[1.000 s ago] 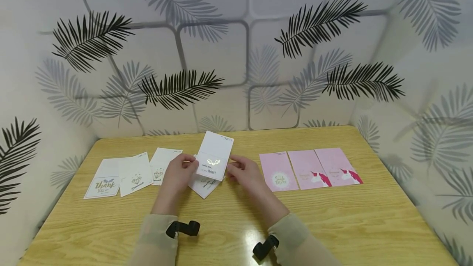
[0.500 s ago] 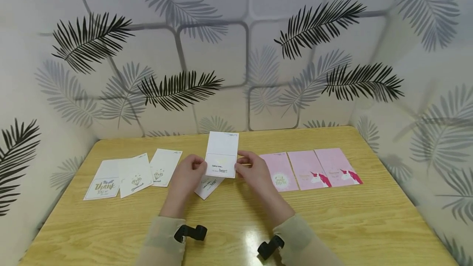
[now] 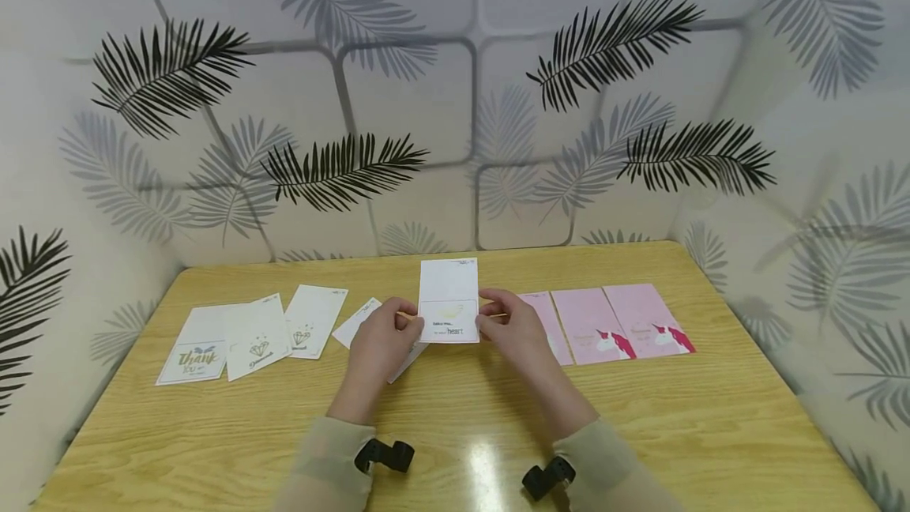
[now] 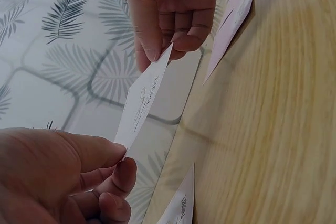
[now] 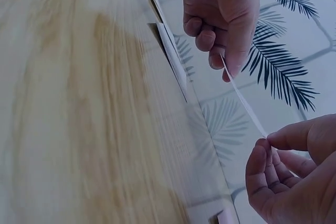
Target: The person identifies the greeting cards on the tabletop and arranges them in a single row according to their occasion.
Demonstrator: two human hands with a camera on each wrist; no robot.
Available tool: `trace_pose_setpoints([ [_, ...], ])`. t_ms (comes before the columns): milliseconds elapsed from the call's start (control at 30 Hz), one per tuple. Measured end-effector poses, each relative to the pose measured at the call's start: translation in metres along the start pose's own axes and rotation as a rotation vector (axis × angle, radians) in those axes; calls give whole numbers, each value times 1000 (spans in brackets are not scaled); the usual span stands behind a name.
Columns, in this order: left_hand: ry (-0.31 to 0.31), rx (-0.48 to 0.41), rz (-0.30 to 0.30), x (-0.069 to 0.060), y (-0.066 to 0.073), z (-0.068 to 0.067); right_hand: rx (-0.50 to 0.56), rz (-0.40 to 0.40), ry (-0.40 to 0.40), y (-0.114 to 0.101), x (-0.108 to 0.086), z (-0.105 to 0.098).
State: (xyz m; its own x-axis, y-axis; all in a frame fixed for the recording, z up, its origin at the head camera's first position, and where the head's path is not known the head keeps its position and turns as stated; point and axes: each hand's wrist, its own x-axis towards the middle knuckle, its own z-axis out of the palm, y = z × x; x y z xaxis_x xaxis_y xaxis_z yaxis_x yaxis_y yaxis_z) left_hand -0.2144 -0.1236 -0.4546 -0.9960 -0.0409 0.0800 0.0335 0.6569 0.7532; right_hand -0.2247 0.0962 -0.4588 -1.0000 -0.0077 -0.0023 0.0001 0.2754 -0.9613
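White card point(image 3: 449, 283) raised above table point(image 3: 448, 405), left hand point(image 3: 380, 342) and right hand point(image 3: 519, 330) pinching opposite side edges. Broad wood surface on near side; pink cards point(image 3: 586, 310) beyond right hand. Raised card reads "heart"; leftmost card point(image 3: 195, 350), "thank you".

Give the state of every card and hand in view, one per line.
Held card, raised off the table
Left hand, pinching the held card's left edge
Right hand, pinching its right edge
Partly hidden white card, on the table
Thank-you card, lying, partly overlapped
Left diamond card, lying over the thank-you card's edge
Right diamond card, lying uncovered
Leftmost pink card, lying, partly hidden
Middle pink card, lying
Rightmost pink card, lying
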Motion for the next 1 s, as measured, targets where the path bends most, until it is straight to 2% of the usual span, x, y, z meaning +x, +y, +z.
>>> trace_pose_setpoints([
  [300, -21, 24, 1, -6, 10, 16, -109, -3, -2, 2, -5, -19],
  [533, -31, 67, 52, -9, 14, 28, -249, -14, -15, 8, -4, -32],
  [1000, -78, 136, 90, -13, 16, 31, -384, -19, -83, 10, -5, -35],
])
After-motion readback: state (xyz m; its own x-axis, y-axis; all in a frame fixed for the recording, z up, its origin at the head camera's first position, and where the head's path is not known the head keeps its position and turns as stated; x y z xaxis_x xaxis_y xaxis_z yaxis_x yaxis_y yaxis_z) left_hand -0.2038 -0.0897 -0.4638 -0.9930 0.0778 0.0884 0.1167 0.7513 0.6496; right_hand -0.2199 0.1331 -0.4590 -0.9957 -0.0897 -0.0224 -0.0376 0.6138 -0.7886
